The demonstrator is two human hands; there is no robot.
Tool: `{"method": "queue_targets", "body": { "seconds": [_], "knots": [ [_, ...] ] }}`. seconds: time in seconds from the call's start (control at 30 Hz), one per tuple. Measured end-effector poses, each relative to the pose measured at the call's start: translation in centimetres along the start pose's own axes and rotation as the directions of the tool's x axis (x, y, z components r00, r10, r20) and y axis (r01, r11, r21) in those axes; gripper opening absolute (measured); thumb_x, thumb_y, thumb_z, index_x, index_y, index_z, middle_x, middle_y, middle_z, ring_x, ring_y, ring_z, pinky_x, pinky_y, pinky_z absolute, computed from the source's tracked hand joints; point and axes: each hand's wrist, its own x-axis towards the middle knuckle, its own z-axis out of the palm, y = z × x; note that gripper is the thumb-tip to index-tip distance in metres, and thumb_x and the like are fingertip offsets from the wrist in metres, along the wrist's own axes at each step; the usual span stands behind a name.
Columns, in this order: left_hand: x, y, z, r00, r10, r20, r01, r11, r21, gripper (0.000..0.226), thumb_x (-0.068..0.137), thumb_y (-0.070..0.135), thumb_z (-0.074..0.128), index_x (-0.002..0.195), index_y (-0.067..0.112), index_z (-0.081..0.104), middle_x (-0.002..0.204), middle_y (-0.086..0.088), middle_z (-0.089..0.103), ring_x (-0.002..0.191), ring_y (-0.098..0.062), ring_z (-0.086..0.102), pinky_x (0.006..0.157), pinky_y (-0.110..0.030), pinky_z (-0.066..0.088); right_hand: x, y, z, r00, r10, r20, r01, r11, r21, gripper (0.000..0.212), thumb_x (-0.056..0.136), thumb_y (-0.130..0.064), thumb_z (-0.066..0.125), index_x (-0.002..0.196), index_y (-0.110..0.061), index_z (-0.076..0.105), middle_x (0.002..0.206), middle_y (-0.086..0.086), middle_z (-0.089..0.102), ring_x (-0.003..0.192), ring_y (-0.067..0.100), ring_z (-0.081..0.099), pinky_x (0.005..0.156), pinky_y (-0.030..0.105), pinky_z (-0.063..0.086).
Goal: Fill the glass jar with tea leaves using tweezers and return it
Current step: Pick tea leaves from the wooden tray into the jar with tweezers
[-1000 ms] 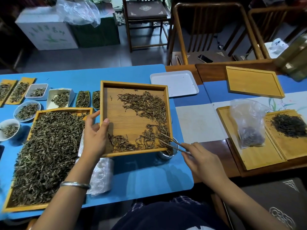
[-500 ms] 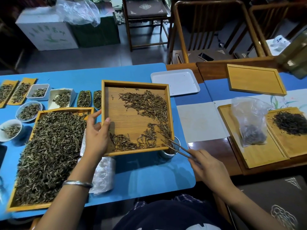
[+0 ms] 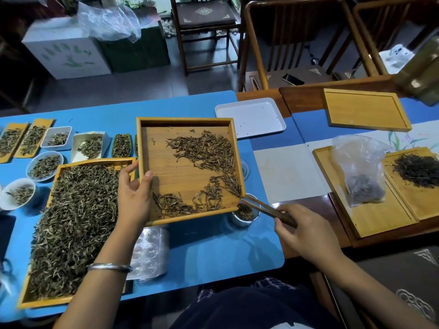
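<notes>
My left hand grips the left rim of a square wooden tray and holds it tilted above the blue table. Brown tea leaves lie along the tray's right and near sides. A small glass jar with tea leaves inside stands on the table under the tray's near right corner. My right hand holds wooden tweezers, and their tips touch that corner just above the jar's mouth.
A large wooden tray heaped with greenish tea lies at the left, with several small dishes of tea behind it. A white tray, a plastic bag of tea and more wooden trays lie to the right. Clear plastic packaging lies under my left forearm.
The tweezers have drawn back from over the tray's leaves to its near right corner above the jar. More of the jar now shows beside the tray.
</notes>
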Motion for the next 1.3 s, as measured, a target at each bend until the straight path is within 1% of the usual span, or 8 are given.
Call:
{"method": "queue_targets", "body": {
  "seconds": [0.2, 0.3, 0.4, 0.53, 0.63, 0.8, 1.03, 1.3],
  "knots": [
    [-0.5, 0.0, 0.2, 1.000, -0.010, 0.007, 0.010, 1.000, -0.011, 0.032, 0.097, 0.022, 0.055, 0.126, 0.030, 0.044, 0.092, 0.001, 0.072, 0.075, -0.009, 0.072, 0.054, -0.022, 0.056, 2.1, -1.1, 0.3, 0.995, -0.099, 0.003, 0.098, 0.991, 0.087, 0.024, 0.088, -0.019, 0.063, 0.111, -0.012, 0.063, 0.097, 0.002, 0.065, 0.085, 0.022, 0.065, 0.065, 0.042, 0.054],
    [-0.8, 0.1, 0.5, 1.000, -0.017, 0.018, 0.017, 1.000, -0.007, 0.033, 0.097, 0.022, 0.055, 0.127, 0.029, 0.044, 0.097, -0.001, 0.070, 0.082, -0.018, 0.071, 0.065, -0.036, 0.059, 4.2, -2.9, 1.3, 0.992, -0.128, 0.019, 0.126, 0.987, 0.100, 0.027, 0.090, -0.015, 0.056, 0.116, -0.011, 0.057, 0.100, 0.007, 0.060, 0.087, 0.026, 0.061, 0.068, 0.040, 0.050],
    [-1.0, 0.3, 1.0, 1.000, -0.009, 0.014, 0.009, 1.000, 0.006, 0.034, 0.097, 0.021, 0.055, 0.129, 0.026, 0.043, 0.095, -0.001, 0.069, 0.085, -0.023, 0.069, 0.073, -0.043, 0.057, 6.1, -4.6, 2.4, 0.996, -0.073, 0.056, 0.070, 0.996, 0.053, 0.028, 0.094, -0.014, 0.046, 0.121, -0.009, 0.050, 0.106, 0.012, 0.054, 0.087, 0.032, 0.057, 0.069, 0.041, 0.046],
    [-1.2, 0.6, 1.3, 1.000, -0.011, 0.026, 0.011, 1.000, -0.008, 0.032, 0.098, 0.020, 0.054, 0.127, 0.027, 0.043, 0.091, 0.003, 0.069, 0.078, -0.016, 0.070, 0.070, -0.039, 0.058, 6.5, -5.4, 3.2, 0.994, 0.020, 0.110, -0.016, 0.999, -0.036, 0.024, 0.097, -0.010, 0.039, 0.121, -0.005, 0.043, 0.111, 0.015, 0.049, 0.086, 0.037, 0.056, 0.065, 0.039, 0.041],
    [-1.1, 0.6, 1.3, 1.000, 0.005, 0.026, -0.005, 1.000, 0.007, 0.032, 0.098, 0.022, 0.054, 0.128, 0.027, 0.043, 0.089, 0.005, 0.069, 0.070, -0.007, 0.071, 0.062, -0.029, 0.058, 5.8, -4.8, 3.2, 0.988, 0.037, 0.148, -0.025, 0.997, -0.079, 0.024, 0.098, -0.012, 0.038, 0.121, -0.006, 0.041, 0.111, 0.014, 0.048, 0.088, 0.037, 0.057, 0.063, 0.037, 0.037],
    [-0.9, 0.2, 1.4, 0.999, 0.029, 0.023, -0.029, 1.000, 0.002, 0.031, 0.098, 0.019, 0.054, 0.126, 0.026, 0.043, 0.088, 0.005, 0.069, 0.070, -0.002, 0.070, 0.065, -0.029, 0.056, 4.3, -4.0, 3.1, 0.981, 0.013, 0.193, -0.002, 0.998, -0.057, 0.020, 0.097, -0.015, 0.041, 0.115, -0.007, 0.042, 0.106, 0.013, 0.050, 0.085, 0.035, 0.056, 0.064, 0.039, 0.040],
    [-0.5, -0.1, 1.4, 0.999, 0.019, 0.028, -0.019, 1.000, 0.003, 0.030, 0.097, 0.022, 0.056, 0.123, 0.031, 0.044, 0.089, -0.001, 0.070, 0.079, -0.013, 0.069, 0.083, -0.047, 0.055, 2.5, -2.9, 3.2, 0.974, 0.012, 0.226, -0.008, 1.000, -0.016, 0.020, 0.096, -0.018, 0.043, 0.114, -0.012, 0.042, 0.105, 0.009, 0.051, 0.083, 0.033, 0.057, 0.066, 0.047, 0.050],
    [-0.6, 0.3, 1.4, 0.999, -0.003, 0.040, 0.003, 1.000, 0.000, 0.030, 0.098, 0.022, 0.055, 0.124, 0.031, 0.043, 0.091, 0.001, 0.071, 0.083, -0.013, 0.071, 0.084, -0.048, 0.056, 0.3, -0.5, 3.8, 0.963, -0.027, 0.267, 0.048, 0.996, -0.074, 0.027, 0.096, -0.025, 0.042, 0.122, -0.021, 0.040, 0.111, 0.004, 0.052, 0.089, 0.031, 0.060, 0.066, 0.044, 0.050]
  ]
}}
